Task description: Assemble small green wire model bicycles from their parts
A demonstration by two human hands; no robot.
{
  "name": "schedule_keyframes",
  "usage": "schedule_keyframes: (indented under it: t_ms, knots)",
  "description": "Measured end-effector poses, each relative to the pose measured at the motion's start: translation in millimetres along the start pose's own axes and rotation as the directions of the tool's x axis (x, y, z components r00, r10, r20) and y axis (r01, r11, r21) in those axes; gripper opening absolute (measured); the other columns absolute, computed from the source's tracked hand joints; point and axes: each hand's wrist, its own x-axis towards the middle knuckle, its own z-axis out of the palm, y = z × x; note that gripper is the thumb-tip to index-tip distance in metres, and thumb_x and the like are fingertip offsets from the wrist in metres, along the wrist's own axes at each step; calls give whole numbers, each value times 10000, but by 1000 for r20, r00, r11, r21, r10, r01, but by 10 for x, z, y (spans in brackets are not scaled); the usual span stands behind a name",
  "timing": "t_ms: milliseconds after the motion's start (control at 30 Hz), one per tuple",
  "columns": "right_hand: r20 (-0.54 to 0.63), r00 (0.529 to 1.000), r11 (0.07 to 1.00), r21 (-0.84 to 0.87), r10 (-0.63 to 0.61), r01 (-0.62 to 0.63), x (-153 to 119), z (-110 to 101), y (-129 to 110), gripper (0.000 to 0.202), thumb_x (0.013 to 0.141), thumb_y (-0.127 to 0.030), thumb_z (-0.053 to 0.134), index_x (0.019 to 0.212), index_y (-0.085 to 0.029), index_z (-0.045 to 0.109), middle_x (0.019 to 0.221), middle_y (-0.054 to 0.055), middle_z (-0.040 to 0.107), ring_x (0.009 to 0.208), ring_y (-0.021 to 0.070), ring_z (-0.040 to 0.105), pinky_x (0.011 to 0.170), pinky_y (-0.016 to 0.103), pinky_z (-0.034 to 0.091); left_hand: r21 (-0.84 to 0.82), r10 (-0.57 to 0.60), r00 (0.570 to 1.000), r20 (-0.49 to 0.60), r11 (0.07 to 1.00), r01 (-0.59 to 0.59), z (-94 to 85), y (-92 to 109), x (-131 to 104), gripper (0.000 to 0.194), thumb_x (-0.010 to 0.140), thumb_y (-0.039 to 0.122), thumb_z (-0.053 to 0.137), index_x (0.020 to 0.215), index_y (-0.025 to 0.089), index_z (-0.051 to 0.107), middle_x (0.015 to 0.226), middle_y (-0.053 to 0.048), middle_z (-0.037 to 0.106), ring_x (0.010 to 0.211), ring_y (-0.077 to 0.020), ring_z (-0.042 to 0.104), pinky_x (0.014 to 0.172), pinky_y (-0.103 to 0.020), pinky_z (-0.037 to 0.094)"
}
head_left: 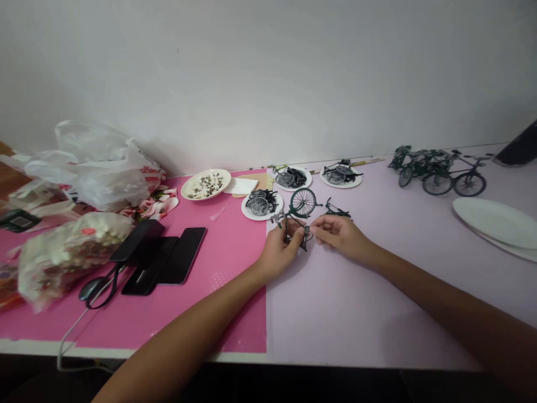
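My left hand (pixel 278 249) is closed around a dark green model bicycle (pixel 302 204), tilted with its spoked wheel up and away from me. From the right, my right hand (pixel 342 235) pinches with thumb and forefinger at a small round part (pixel 307 230) on the bicycle's near side. Fingers hide much of the frame there. Just beyond my right hand lies a loose dark bicycle frame piece (pixel 337 210). White plates hold wheels (pixel 260 205), dark small parts (pixel 296 178) and more bicycle pieces (pixel 340 173).
Finished-looking model bicycles (pixel 438 170) stand at the back right, near stacked white plates (pixel 497 223). At left are phones (pixel 182 257), a black strapped device (pixel 100 288), plastic bags (pixel 104 168) and a bowl of small bits (pixel 205 184). A wall (pixel 268 84) bounds the table's back.
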Motion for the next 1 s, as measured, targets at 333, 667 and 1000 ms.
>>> schedule_keyframes:
  t_ms: [333, 667, 1000]
  knots:
    - [-10, 1000, 1000, -23, -14, 14, -17, 3, -77, 372, 889, -552, 728, 948, -185, 718, 627, -18, 594, 522, 115, 487, 471, 246, 399, -26, 10, 1000, 6, 1000, -10, 5, 15, 6, 250, 1007, 422, 570, 990, 176, 609, 840, -42, 682, 755, -154, 626, 668, -254, 478]
    - [0, 997, 986, -150, -73, 73, -13, -18, -38, 320, 909, -520, 718, 886, -201, 720, 683, -8, 590, 604, 141, 524, 543, 266, 419, -32, -6, 1000, -10, 999, 5, 1, 39, -2, 245, 996, 415, 586, 989, 172, 614, 838, -43, 681, 770, -159, 637, 680, -257, 490]
    - [17, 990, 953, -270, -137, 136, 6, -29, 46, 318, 945, -519, 667, 863, -214, 702, 715, 3, 611, 652, 165, 540, 580, 286, 413, -53, 1, 1000, -4, 999, -1, 16, -17, -4, 291, 1003, 449, 575, 1007, 164, 636, 895, -55, 659, 764, -151, 595, 664, -252, 511]
